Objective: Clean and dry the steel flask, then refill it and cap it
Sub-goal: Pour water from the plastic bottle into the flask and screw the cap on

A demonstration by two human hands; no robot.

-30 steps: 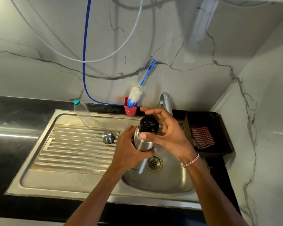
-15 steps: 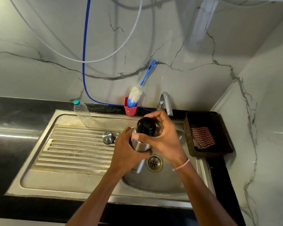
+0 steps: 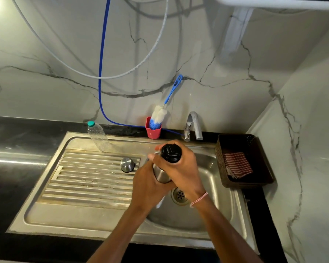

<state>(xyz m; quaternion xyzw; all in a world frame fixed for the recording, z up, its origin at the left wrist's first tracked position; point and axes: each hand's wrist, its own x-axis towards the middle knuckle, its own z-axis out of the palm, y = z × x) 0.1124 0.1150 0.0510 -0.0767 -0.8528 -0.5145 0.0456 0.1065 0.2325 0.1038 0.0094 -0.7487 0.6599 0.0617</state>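
Stainless steel is showing between the person's two hands, where the cylindrical steel flask [image 3: 160, 174] is being held roughly upright above the basin of the steel sink [image 3: 103, 226], close to the round drain [image 3: 179, 195]. The left hand [image 3: 148, 186] is wrapping its fingers around the flask's body from the left, while the right hand [image 3: 182, 173], wearing a pink-and-white thread wristband [image 3: 198, 199], is curling its thumb and fingers around the black round cap [image 3: 171, 153] sitting on the flask's top. A small domed steel cup lid [image 3: 127, 164] is standing on the ribbed drainboard, just left of the hands and apart from them. A clear plastic bottle with a teal cap [image 3: 98, 136] is standing at the drainboard's back edge. Against the marble wall, a white-and-blue bottle brush [image 3: 159, 116] is leaning in a red plastic cup [image 3: 153, 130], beside the curved steel tap [image 3: 193, 126]. To the right of the sink, a red-and-white checked cloth [image 3: 237, 165] is lying inside a dark woven basket [image 3: 264, 164]. A blue hose [image 3: 103, 73] and a white hose [image 3: 150, 54] are hanging along the wall.
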